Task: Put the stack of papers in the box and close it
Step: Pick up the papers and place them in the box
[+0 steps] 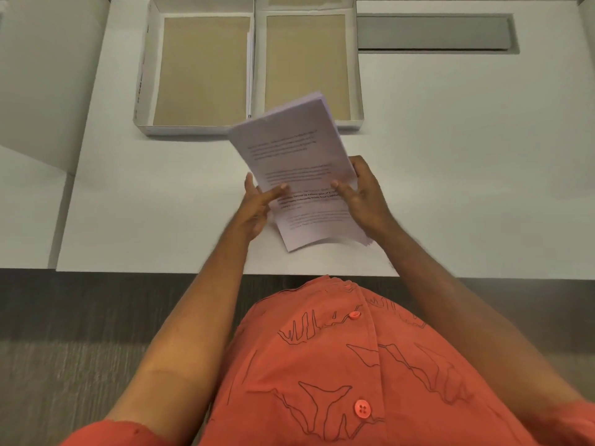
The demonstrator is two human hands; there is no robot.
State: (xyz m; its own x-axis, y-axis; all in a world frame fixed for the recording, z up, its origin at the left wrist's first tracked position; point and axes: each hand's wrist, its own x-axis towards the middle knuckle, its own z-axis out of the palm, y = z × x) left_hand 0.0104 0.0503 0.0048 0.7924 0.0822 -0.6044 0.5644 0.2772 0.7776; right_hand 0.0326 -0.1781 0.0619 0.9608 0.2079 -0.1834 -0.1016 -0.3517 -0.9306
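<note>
I hold a stack of printed white papers (289, 149) tilted up above the white table (450, 156), its far end raised toward the boxes. My left hand (257, 204) grips the stack's near left edge, thumb on top. My right hand (363, 194) grips the near right edge, fingers on the top sheet. Behind the stack lie two shallow white trays side by side, both brown inside: the left one (143, 91) and the right one (355, 75). I cannot tell which is the box and which the lid. The stack's far corner overlaps the right tray's near edge.
A grey recessed slot (434, 32) runs along the table at the back right. A lower white surface (32, 204) adjoins the table on the left. The table's near edge is just in front of my orange shirt (354, 365), with grey carpet (64, 333) below.
</note>
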